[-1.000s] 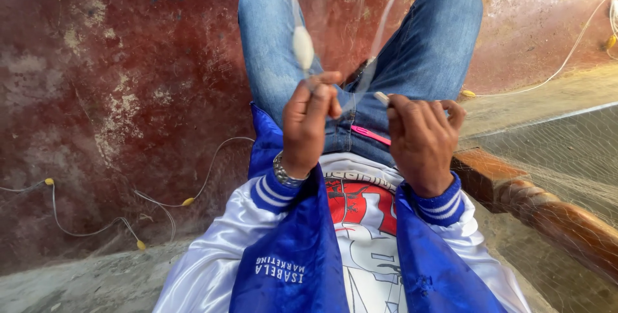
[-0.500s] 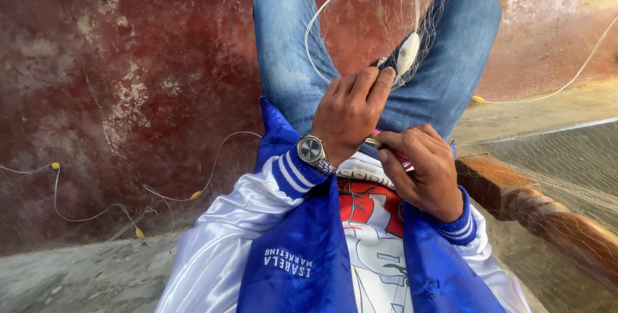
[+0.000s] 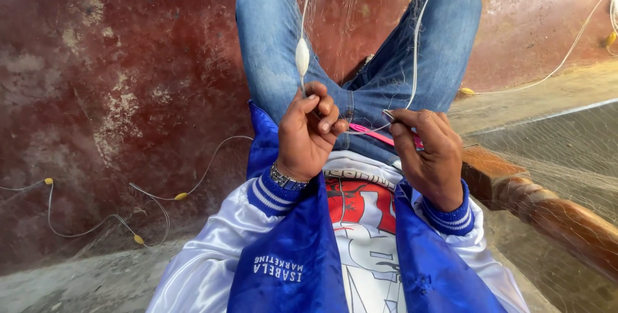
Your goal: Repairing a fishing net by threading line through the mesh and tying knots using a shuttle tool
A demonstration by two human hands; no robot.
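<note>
Closest to the camera you've got the blue and white satin jacket (image 3: 283,255) falling open over a printed shirt, and right above that both hands working in the lap. The left hand (image 3: 309,134) is curled tight, fingertips pinching the thin white line (image 3: 302,17) just below a small oval white float (image 3: 302,56). The right hand (image 3: 430,158) is clenched around a pink netting needle (image 3: 376,135), its tip pointing across toward the left fingers, with a second strand (image 3: 415,62) running up from it over the jeans (image 3: 270,43). So the net line sits between the two hands, stretched up past the knees. Honestly the risk I see is tangling: that mesh is super fine, barely visible, and if the pinch slips or the needle snags a neighbouring loop the tension goes and the knot could land wrong. Off to the right there's a wooden rail (image 3: 547,213) with more fine net (image 3: 560,152) draped by it. Further out, loose line with little yellow floats (image 3: 181,196) lies on the worn red floor (image 3: 116,81), easy to catch a foot in.
</note>
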